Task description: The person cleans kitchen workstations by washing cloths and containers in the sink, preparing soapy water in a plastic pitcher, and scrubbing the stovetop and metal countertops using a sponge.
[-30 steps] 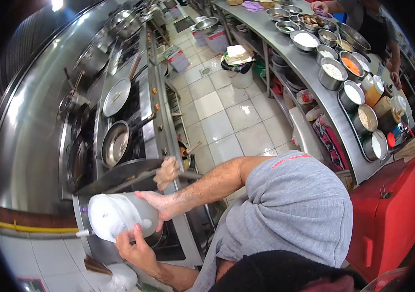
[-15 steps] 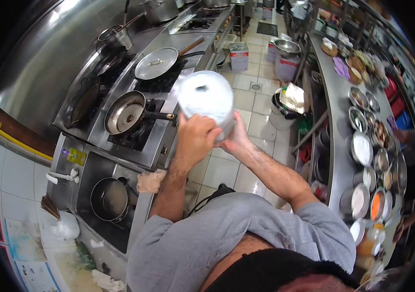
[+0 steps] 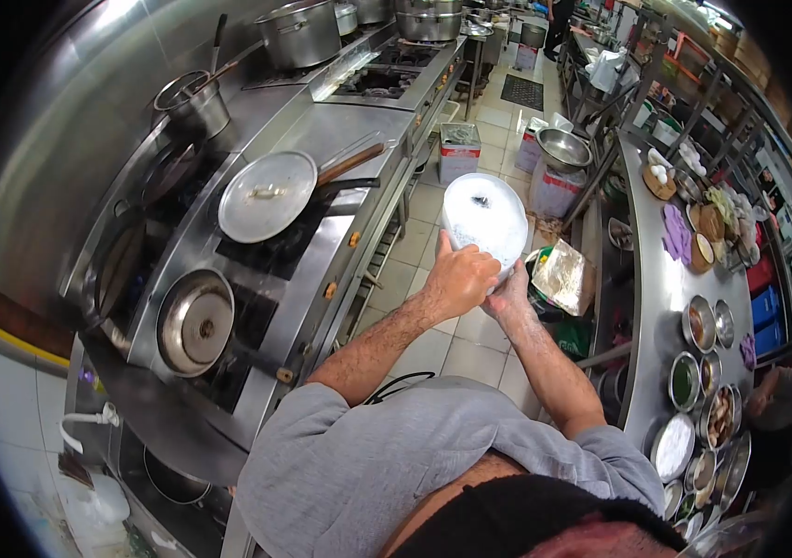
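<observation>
Both my hands hold a white round tub (image 3: 484, 216) in front of me, over the aisle floor. Its pale top faces up and carries a small dark mark. My left hand (image 3: 461, 279) has its fingers curled at the near rim. Lower on the near side, my right hand (image 3: 509, 296) grips the wall, its fingers partly hidden by the tub. I cannot make out the tub's contents.
Left, the stove bears a frying pan (image 3: 195, 322) and a pan under a metal lid (image 3: 268, 197). Right, a steel counter (image 3: 661, 288) holds several bowls. A bin (image 3: 559, 279) stands beyond my hands. A metal bowl (image 3: 563, 149) rests on a box. A person (image 3: 559, 26) stands far back.
The tub and both hands have shifted right in view, with the grip kept. My view has turned, so the stove and counter appear lower and more of the far aisle shows.
</observation>
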A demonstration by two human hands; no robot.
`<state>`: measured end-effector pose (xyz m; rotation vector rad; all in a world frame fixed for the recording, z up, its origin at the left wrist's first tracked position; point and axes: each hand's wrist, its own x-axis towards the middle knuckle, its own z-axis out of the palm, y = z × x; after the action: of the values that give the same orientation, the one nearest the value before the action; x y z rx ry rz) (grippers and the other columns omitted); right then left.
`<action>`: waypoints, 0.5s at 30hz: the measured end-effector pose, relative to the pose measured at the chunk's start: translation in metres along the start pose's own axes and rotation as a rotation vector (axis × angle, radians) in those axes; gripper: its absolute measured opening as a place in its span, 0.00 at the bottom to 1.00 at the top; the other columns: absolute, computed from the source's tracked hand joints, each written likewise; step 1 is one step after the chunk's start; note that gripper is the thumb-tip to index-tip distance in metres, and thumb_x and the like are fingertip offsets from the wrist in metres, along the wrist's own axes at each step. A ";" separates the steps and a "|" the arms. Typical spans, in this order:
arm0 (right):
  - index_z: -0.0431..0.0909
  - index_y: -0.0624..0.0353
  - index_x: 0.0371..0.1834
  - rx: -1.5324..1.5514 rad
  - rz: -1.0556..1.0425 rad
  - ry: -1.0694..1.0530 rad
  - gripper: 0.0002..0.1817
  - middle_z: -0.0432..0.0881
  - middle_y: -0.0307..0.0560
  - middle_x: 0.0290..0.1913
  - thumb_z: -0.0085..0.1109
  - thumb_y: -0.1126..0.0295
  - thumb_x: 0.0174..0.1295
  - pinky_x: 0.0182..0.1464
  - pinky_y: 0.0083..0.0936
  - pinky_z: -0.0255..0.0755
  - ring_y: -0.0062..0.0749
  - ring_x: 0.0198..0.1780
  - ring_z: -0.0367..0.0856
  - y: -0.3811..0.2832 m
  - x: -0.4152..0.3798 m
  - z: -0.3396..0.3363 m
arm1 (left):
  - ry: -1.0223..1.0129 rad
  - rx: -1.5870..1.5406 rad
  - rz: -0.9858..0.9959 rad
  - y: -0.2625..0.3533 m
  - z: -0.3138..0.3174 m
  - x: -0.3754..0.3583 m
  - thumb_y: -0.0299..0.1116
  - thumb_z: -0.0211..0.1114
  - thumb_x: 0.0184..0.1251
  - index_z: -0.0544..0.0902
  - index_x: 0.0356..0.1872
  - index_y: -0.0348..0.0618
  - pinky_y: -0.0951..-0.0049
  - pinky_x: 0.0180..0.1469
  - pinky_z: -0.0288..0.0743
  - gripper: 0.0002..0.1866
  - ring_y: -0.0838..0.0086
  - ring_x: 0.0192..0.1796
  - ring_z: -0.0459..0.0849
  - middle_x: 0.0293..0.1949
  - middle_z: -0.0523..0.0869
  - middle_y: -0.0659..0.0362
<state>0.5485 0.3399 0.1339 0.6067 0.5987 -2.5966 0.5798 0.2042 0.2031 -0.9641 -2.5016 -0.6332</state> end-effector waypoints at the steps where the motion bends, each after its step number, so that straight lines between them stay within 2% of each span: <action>1: 0.60 0.47 0.65 -0.013 0.002 -0.025 0.35 0.64 0.46 0.64 0.27 0.40 0.60 0.56 0.62 0.60 0.45 0.64 0.63 -0.014 0.021 -0.001 | -0.008 0.017 0.002 -0.011 0.011 0.014 0.36 0.63 0.56 0.77 0.25 0.45 0.42 0.49 0.60 0.07 0.68 0.37 0.77 0.25 0.78 0.62; 5: 0.58 0.48 0.66 -0.139 0.040 -0.071 0.35 0.63 0.47 0.65 0.27 0.39 0.61 0.56 0.62 0.60 0.46 0.64 0.63 -0.069 0.102 0.007 | -0.014 0.044 -0.038 -0.062 0.051 0.077 0.35 0.63 0.55 0.77 0.25 0.45 0.39 0.47 0.61 0.07 0.67 0.37 0.77 0.26 0.78 0.61; 8: 0.57 0.49 0.66 -0.177 0.125 -0.117 0.36 0.63 0.49 0.64 0.24 0.39 0.61 0.56 0.63 0.60 0.47 0.64 0.63 -0.110 0.164 0.012 | -0.012 0.132 -0.111 -0.091 0.070 0.120 0.35 0.63 0.55 0.76 0.25 0.45 0.43 0.49 0.60 0.07 0.66 0.37 0.77 0.26 0.79 0.61; 10: 0.56 0.50 0.67 -0.296 0.188 -0.054 0.38 0.61 0.49 0.65 0.20 0.37 0.61 0.57 0.63 0.58 0.47 0.65 0.61 -0.129 0.187 0.040 | -0.017 0.058 -0.243 -0.113 0.080 0.149 0.34 0.62 0.54 0.77 0.26 0.45 0.31 0.52 0.54 0.06 0.65 0.37 0.79 0.28 0.81 0.60; 12: 0.55 0.50 0.67 -0.371 0.222 -0.030 0.40 0.59 0.50 0.66 0.18 0.35 0.61 0.58 0.66 0.54 0.48 0.65 0.60 -0.146 0.221 0.060 | 0.001 0.083 -0.296 -0.135 0.085 0.175 0.35 0.62 0.55 0.76 0.25 0.45 0.31 0.53 0.54 0.07 0.66 0.37 0.79 0.27 0.80 0.61; 14: 0.55 0.49 0.68 -0.401 0.264 -0.098 0.41 0.57 0.50 0.67 0.17 0.34 0.60 0.59 0.68 0.51 0.49 0.66 0.58 -0.156 0.262 0.073 | 0.063 0.183 -0.363 -0.159 0.091 0.197 0.36 0.63 0.54 0.76 0.23 0.45 0.50 0.52 0.58 0.08 0.68 0.36 0.77 0.26 0.79 0.63; 15: 0.55 0.48 0.68 -0.407 0.298 -0.104 0.41 0.58 0.50 0.67 0.17 0.33 0.60 0.58 0.70 0.49 0.50 0.66 0.58 -0.160 0.282 0.082 | 0.046 0.198 -0.417 -0.172 0.091 0.209 0.36 0.64 0.54 0.76 0.23 0.45 0.48 0.53 0.57 0.08 0.68 0.36 0.77 0.26 0.79 0.63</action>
<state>0.2149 0.3521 0.1123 0.3890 0.8962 -2.1312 0.2986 0.2490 0.1853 -0.3540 -2.6807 -0.5034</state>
